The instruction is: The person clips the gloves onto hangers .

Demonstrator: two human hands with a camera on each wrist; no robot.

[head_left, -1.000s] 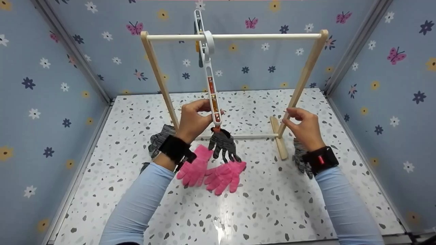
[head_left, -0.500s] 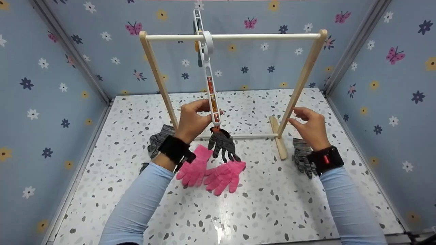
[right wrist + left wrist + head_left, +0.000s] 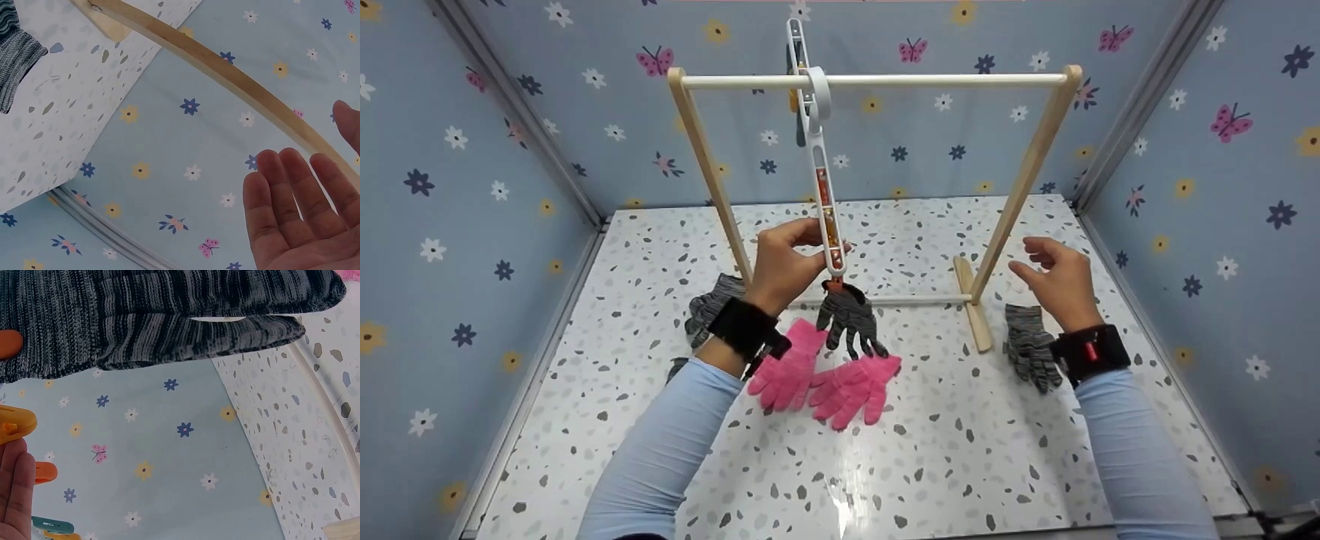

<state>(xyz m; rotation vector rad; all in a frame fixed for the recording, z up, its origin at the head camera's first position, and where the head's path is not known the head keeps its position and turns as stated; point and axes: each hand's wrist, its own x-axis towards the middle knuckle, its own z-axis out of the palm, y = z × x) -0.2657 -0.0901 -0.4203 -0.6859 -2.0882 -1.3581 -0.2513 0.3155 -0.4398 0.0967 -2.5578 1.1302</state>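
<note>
A white clip hanger with coloured clothespins hangs from the top bar of a wooden rack. My left hand grips its near end, the thumb on the left side and a fingertip showing past the right. In the left wrist view, fingertips meet a yellow clothespin. A grey-black knit glove hangs by its cuff from an orange clothespin at that end. My right hand is held in the air right of the rack's right post, fingers loosely bent, holding nothing.
Two pink gloves lie on the speckled table below the hanging glove. Another grey-black glove lies right of the rack's wooden foot, and more grey ones are left, partly behind my left wrist. Flower-patterned walls enclose the table.
My right hand has moved away to the right from the rack's right post, uncovering more of the glove there. The left hand, hanger and hanging glove have stayed nearly still.
</note>
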